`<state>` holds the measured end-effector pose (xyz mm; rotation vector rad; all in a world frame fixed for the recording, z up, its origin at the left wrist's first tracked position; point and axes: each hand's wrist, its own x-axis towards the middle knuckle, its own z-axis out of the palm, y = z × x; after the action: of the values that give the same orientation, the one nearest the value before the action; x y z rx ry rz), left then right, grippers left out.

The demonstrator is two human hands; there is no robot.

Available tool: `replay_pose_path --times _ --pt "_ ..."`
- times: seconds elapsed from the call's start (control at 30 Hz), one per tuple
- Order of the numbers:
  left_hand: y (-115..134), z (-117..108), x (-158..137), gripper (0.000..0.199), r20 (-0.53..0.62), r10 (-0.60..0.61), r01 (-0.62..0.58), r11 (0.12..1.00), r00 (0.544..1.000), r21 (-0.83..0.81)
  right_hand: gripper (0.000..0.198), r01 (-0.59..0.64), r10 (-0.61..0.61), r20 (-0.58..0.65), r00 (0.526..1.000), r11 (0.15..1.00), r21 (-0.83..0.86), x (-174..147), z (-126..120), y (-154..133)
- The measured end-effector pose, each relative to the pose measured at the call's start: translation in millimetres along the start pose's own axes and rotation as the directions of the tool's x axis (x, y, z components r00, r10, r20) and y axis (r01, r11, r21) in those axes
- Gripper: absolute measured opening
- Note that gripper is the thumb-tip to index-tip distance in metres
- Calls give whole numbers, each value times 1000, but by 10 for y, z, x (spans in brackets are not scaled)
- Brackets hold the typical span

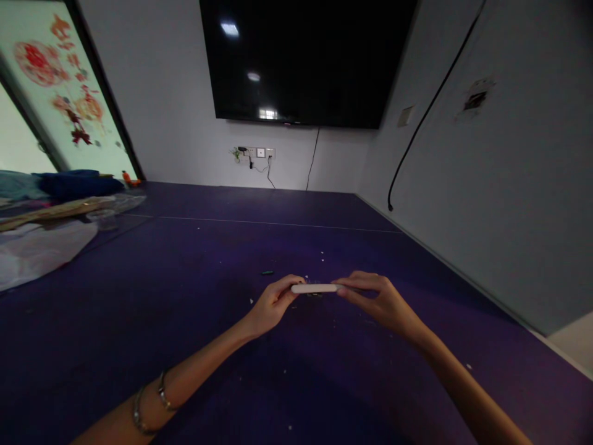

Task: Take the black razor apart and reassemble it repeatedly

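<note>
A thin, pale, flat piece point(315, 288) is held level, seen edge-on, so its kind does not show. My left hand point(273, 304) pinches its left end between thumb and fingers. The right end is gripped by the fingertips of my right hand point(377, 300), thumb below and fingers above. Just below the piece, some small dark bits point(315, 295) are partly hidden by it. Slightly beyond my left hand lies a short green stick-like item point(267, 272).
The purple surface point(185, 346) carries scattered white specks. To the left are a white plastic bag point(46, 250), a long wooden-looking piece point(60, 212) and dark blue cloth point(81, 184). A television point(306, 62) hangs above wall sockets point(260, 152); a black cable point(428, 111) runs down the right wall.
</note>
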<state>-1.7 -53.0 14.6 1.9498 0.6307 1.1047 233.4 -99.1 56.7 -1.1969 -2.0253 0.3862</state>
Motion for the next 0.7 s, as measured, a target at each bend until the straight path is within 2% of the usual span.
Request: replay_pose_path --times 0.13,0.33,0.5,0.7 --pt "-22 -1 -7 20 39 5 -4 1000 999 -23 28 -35 35 -56 998 999 -5 6 -7 16" --pt "-35 -10 -5 18 -5 20 -20 1000 1000 -5 27 -2 1 22 1000 999 44 7 -12 -16" --pt "-10 -23 1 21 24 -6 6 1000 1000 -22 29 -55 55 -44 998 998 6 12 -21 37" --pt "3 -17 -1 18 -8 -6 6 1000 1000 5 30 -24 22 29 999 999 44 11 -21 27"
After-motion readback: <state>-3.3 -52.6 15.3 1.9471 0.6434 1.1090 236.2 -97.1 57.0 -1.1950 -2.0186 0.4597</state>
